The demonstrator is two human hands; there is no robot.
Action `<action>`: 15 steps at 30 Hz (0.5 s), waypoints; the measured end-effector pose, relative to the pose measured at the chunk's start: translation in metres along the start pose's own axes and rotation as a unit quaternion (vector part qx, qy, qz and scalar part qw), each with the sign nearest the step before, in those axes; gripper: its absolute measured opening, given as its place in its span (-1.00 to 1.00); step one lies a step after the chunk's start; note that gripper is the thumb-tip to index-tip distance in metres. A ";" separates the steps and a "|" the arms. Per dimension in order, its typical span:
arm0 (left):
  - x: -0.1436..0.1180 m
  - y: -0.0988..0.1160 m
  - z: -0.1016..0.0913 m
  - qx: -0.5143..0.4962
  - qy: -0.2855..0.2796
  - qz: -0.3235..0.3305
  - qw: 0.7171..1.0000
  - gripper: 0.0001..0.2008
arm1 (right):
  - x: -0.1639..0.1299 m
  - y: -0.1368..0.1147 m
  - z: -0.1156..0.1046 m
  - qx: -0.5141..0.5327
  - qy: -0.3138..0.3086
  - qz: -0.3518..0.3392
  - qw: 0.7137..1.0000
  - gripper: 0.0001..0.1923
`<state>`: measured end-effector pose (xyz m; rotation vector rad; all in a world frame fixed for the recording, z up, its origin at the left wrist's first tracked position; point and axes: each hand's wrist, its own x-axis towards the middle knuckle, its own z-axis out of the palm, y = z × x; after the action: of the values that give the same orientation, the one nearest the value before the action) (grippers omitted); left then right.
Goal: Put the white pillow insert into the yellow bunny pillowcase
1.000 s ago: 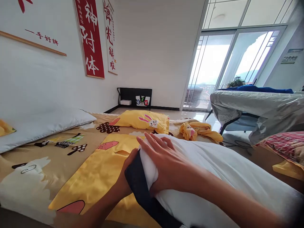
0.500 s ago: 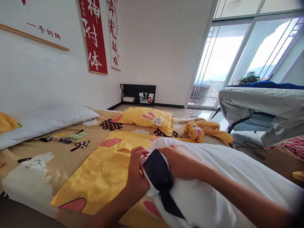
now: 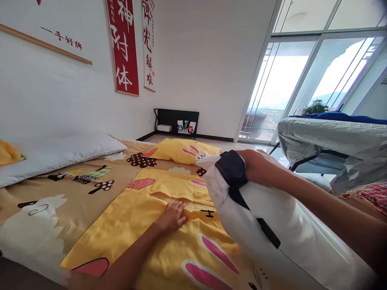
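Observation:
My right hand [image 3: 256, 165] grips one end of a white pillow [image 3: 272, 201] and holds it raised over the right side of the bed. A dark navy piece of fabric [image 3: 231, 167] shows at the gripped end, and a small black tag [image 3: 268, 233] lies on the pillow's seam. Beneath and to the left, a yellow pillowcase [image 3: 130, 221] with pink rabbit ears and carrots is spread flat. My left hand [image 3: 172, 217] rests on it, fingers extended at the edge of its slit-like opening [image 3: 163, 197]. The right fingertips are partly hidden.
Behind lies a yellow rabbit-print pillow [image 3: 172, 151]. A white pillow [image 3: 66, 155] lies along the wall on the patterned bedsheet [image 3: 99, 165]. To the right stand a chair [image 3: 323, 161] and a table under a silvery cover [image 3: 326, 131].
My left hand has let go of the white pillow's end and moved down-left onto the yellow pillowcase. My right hand has lifted the pillow up and to the right, uncovering more rabbit print.

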<state>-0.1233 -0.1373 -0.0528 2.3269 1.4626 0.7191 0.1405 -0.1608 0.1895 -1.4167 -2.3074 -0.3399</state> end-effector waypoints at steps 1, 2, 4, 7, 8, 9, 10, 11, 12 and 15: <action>0.000 -0.002 0.007 0.011 0.004 -0.001 1.000 -0.65 | 0.003 -0.002 0.000 -0.024 -0.013 0.015 1.000 -0.76; 0.000 -0.002 0.010 0.020 0.007 -0.001 1.000 -0.72 | 0.006 -0.004 0.001 -0.053 -0.021 0.026 0.998 -0.76; -0.002 0.000 0.009 0.034 0.006 0.006 0.999 -0.71 | 0.010 -0.012 0.005 -0.096 -0.012 0.021 0.995 -0.78; -0.006 0.000 -0.006 0.045 -0.013 0.013 0.999 -0.61 | 0.015 -0.029 0.020 -0.097 -0.002 -0.010 0.995 -0.73; -0.008 -0.002 -0.010 0.047 -0.018 0.009 0.999 -0.60 | 0.017 -0.036 0.026 -0.085 -0.011 -0.016 0.996 -0.69; -0.009 -0.004 -0.015 0.050 -0.022 0.001 0.999 -0.62 | 0.019 -0.043 0.032 -0.076 -0.026 -0.020 0.997 -0.67; -0.011 -0.006 -0.018 0.052 -0.026 -0.008 0.998 -0.64 | 0.021 -0.050 0.038 -0.071 -0.045 -0.021 0.996 -0.68; -0.013 -0.009 -0.022 0.054 -0.032 -0.018 0.998 -0.68 | 0.024 -0.057 0.042 -0.075 -0.066 -0.019 0.995 -0.70; -0.015 -0.012 -0.024 0.054 -0.042 -0.024 0.997 -0.71 | 0.027 -0.063 0.044 -0.082 -0.082 -0.017 0.993 -0.73; -0.021 -0.016 -0.031 0.042 -0.099 -0.013 0.994 -0.80 | 0.039 -0.079 0.043 -0.106 -0.096 -0.015 0.990 -0.80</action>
<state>-0.1599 -0.1498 -0.0403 2.3586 1.4578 0.4134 0.0457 -0.1480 0.1699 -1.5787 -2.5111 -0.4906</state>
